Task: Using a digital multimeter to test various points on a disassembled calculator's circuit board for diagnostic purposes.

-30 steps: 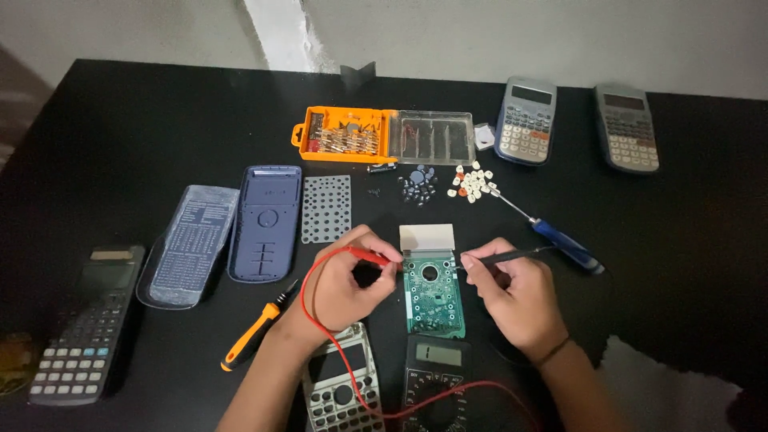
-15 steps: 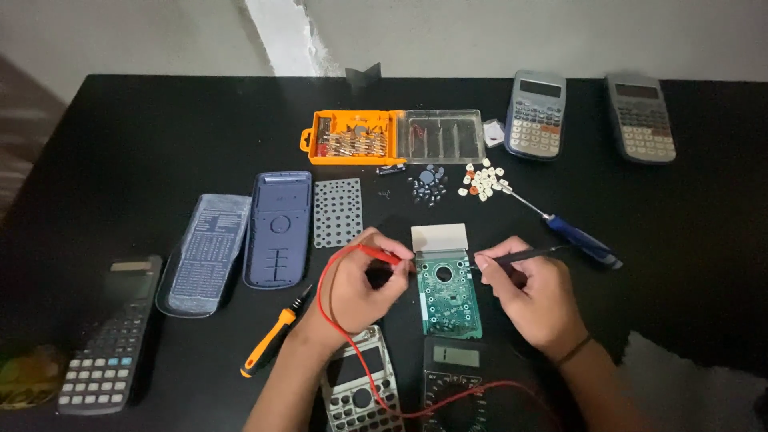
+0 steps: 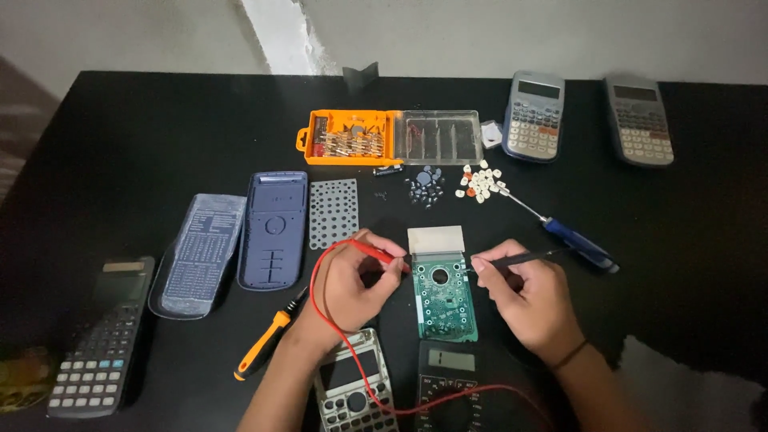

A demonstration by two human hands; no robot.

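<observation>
We see the green circuit board [image 3: 444,300] lying flat on the black table [image 3: 120,136], between the two hands, with its pale display panel [image 3: 436,240] at the far end. The left hand [image 3: 348,292] is closed around a red probe [image 3: 376,252], held like a pen, and its tip points to the upper left edge of the board; a red wire [image 3: 320,280] loops from it toward the dark meter [image 3: 448,384] near us. The right hand [image 3: 532,296] is closed in the same way on a black probe [image 3: 520,258], whose tip comes to the upper right edge. We judge that the board is thin, light and stiff, but fragile: it may slide easily on the smooth table when a probe pushes it, and the display panel looks breakable. It is better to take hold of it by the long bare edges, not by the face with the contacts. A grey open calculator [image 3: 352,392] lies just beside the meter.
</observation>
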